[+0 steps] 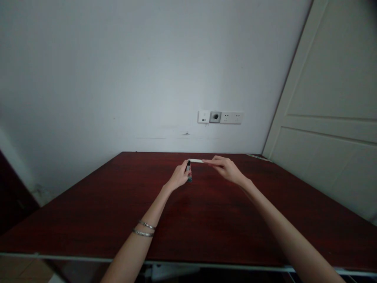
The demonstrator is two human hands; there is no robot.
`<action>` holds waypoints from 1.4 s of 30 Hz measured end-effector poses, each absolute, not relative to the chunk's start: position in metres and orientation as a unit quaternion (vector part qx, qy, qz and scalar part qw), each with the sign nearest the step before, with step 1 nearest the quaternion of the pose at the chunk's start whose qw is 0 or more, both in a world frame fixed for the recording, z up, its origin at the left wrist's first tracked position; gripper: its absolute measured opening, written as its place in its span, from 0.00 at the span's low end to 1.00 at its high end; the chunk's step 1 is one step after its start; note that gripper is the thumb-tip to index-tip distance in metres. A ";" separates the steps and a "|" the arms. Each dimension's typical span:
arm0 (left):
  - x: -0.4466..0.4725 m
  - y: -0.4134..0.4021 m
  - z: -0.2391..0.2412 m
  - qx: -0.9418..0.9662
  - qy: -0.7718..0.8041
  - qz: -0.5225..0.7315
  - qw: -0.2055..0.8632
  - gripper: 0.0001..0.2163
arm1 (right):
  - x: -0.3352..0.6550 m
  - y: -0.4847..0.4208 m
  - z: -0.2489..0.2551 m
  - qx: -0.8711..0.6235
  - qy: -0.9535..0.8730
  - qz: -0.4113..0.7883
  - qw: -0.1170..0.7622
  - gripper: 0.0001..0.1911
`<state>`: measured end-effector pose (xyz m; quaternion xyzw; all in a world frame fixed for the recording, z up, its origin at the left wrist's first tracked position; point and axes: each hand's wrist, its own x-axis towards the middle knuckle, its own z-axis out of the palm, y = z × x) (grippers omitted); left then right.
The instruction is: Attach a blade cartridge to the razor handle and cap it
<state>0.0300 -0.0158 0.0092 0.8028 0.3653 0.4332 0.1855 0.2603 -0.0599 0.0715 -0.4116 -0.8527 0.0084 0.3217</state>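
Note:
Both hands are out over the far middle of the dark red table (pixel 206 220). My left hand (pixel 179 175) is closed around a small upright object with a black and grey side (pixel 187 166); its kind is too small to make out. Below the fingers, a narrow piece with a reddish and grey pattern (pixel 189 177) shows, and I cannot tell whether it is part of the same object. My right hand (pixel 225 167) pinches the right end of a thin white strip (pixel 196 160), held nearly level. The strip's left end meets the top of the object in my left hand.
Behind the table rises a pale wall with a row of sockets and switch plates (pixel 220 117). A panelled white door (pixel 330 118) stands along the right side. A thin flat strip (pixel 259 157) lies at the table's back right corner.

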 end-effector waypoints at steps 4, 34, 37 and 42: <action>0.029 -0.016 0.008 0.806 0.379 0.424 0.164 0.08 | 0.266 -0.062 0.080 -0.434 -0.842 -0.003 0.319 0.18; 0.029 -0.018 0.015 0.807 0.373 0.434 0.145 0.07 | 0.268 -0.060 0.073 -0.436 -0.821 -0.005 0.368 0.17; 0.030 -0.019 0.015 0.807 0.380 0.425 0.152 0.08 | 0.250 -0.061 0.080 -0.397 -0.840 -0.004 0.371 0.17; 0.030 -0.019 0.017 0.799 0.379 0.437 0.165 0.08 | 0.262 -0.056 0.065 -0.411 -0.839 0.000 0.357 0.18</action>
